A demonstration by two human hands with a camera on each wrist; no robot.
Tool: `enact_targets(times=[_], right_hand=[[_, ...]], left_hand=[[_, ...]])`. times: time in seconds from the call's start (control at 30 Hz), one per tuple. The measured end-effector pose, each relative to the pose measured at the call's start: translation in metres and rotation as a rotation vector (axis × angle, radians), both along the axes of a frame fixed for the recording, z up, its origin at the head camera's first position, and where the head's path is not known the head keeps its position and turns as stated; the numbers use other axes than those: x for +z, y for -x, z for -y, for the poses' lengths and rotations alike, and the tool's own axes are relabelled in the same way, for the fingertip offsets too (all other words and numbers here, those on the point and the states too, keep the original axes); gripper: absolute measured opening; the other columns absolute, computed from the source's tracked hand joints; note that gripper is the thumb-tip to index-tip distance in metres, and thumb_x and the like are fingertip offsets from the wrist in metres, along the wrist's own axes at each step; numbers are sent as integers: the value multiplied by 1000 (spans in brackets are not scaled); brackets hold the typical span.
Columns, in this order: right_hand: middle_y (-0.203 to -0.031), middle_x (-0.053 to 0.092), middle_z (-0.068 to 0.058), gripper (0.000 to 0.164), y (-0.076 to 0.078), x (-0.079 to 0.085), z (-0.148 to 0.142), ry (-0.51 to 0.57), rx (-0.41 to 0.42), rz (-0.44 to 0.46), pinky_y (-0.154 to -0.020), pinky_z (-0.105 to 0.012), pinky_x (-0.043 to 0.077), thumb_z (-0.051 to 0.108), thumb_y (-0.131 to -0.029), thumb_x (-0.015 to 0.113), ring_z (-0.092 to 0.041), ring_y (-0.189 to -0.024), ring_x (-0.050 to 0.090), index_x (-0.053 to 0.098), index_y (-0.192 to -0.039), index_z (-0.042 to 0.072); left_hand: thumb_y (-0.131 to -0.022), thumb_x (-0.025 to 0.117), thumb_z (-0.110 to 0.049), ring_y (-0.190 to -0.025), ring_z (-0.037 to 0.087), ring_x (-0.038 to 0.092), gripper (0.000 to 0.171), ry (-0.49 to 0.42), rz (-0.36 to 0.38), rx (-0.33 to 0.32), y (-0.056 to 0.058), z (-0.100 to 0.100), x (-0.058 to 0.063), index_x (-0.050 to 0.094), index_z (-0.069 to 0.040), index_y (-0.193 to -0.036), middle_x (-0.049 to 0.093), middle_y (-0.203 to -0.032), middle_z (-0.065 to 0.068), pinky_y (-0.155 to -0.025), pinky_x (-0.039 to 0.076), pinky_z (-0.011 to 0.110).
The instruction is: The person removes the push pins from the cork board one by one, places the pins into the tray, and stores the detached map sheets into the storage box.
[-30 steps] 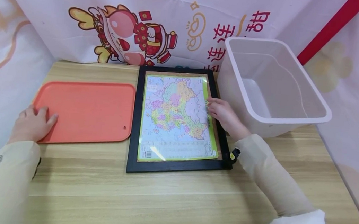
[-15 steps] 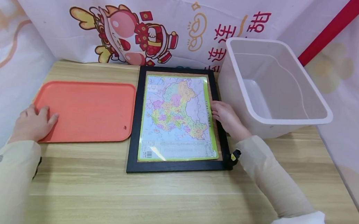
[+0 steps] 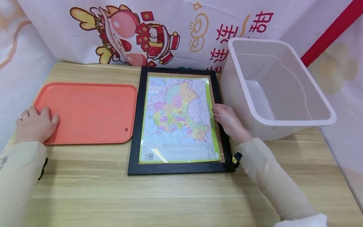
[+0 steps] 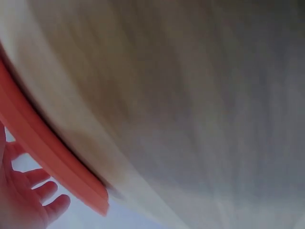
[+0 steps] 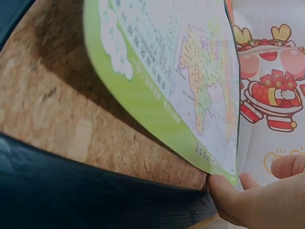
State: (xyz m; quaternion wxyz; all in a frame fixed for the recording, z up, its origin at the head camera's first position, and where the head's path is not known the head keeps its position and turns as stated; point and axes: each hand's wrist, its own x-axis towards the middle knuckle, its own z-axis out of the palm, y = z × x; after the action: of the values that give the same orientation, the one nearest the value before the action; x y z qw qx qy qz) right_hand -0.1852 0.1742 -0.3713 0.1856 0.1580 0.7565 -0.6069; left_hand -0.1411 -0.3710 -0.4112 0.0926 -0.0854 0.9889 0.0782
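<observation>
My left hand point(image 3: 37, 124) rests at the left end of an orange-red tray point(image 3: 90, 112), fingers spread and loosely bent at its near corner. In the left wrist view, the same hand point(image 4: 24, 191) shows beside the tray's rim point(image 4: 52, 148). A laminated, green-bordered map point(image 3: 176, 118) lies on a cork board with a black frame point(image 3: 177, 169). At the map's right edge are the fingertips of my right hand point(image 3: 229, 122). Up close, the right thumb point(image 5: 223, 191) is right at the map's edge, where the map point(image 5: 143, 105) bows up from the cork point(image 5: 90, 129).
A deep white plastic bin point(image 3: 248, 107) stands against the frame's right side. Wood-grain tabletop point(image 3: 162, 210) stretches in front of the tray and frame. Behind, a printed cloth point(image 3: 187, 29) with a cartoon figure hangs down to the table.
My right hand has slid slightly toward me and right, its fingertips drawing back from over the map to its edge. The left wrist has shifted a little right. Tray and frame stay put.
</observation>
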Motion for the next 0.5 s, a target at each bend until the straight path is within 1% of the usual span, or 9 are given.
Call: enact_targets(times=[0.13, 0.23, 0.33, 0.43, 0.5], right_hand=[[-154, 33, -12, 49, 1, 0, 1, 2, -1, 5, -119, -38, 26, 20, -103, 36, -23, -142, 34, 29, -149, 2], [-154, 35, -10, 49, 1, 0, 1, -12, -7, 13, -119, -38, 27, 23, -103, 37, -22, -141, 35, 31, -148, 5], [-152, 37, -10, 48, 0, 1, 1, -14, -1, 6, -119, -39, 27, 23, -103, 37, -22, -141, 37, 33, -147, 5], [-151, 38, -11, 47, 0, 0, 1, 2, 10, -5, -119, -39, 28, 22, -103, 38, -23, -140, 37, 34, -146, 4], [-151, 38, -12, 47, 1, -1, -1, 9, 17, -10, -119, -39, 27, 21, -103, 38, -24, -140, 37, 34, -146, 3]], left_hand=[[-102, 22, -35, -114, 65, 23, 58, 16, -59, 1, 2, -13, 1, 26, 17, -129, 22, -126, 51, -90, 24, 71], [-102, 25, -31, -114, 65, 25, 55, 8, -110, -10, 7, -24, 3, 28, 19, -125, 27, -124, 51, -91, 24, 72], [-102, 25, -31, -117, 63, 25, 57, -8, -128, -29, 14, -36, 7, 29, 18, -130, 29, -126, 48, -95, 23, 71], [-102, 23, -33, -122, 61, 25, 60, -31, -126, -61, 21, -51, 11, 27, 16, -137, 29, -131, 46, -100, 21, 69], [-102, 23, -34, -124, 60, 25, 61, -45, -130, -90, 25, -61, 14, 26, 14, -140, 29, -133, 45, -103, 20, 68]])
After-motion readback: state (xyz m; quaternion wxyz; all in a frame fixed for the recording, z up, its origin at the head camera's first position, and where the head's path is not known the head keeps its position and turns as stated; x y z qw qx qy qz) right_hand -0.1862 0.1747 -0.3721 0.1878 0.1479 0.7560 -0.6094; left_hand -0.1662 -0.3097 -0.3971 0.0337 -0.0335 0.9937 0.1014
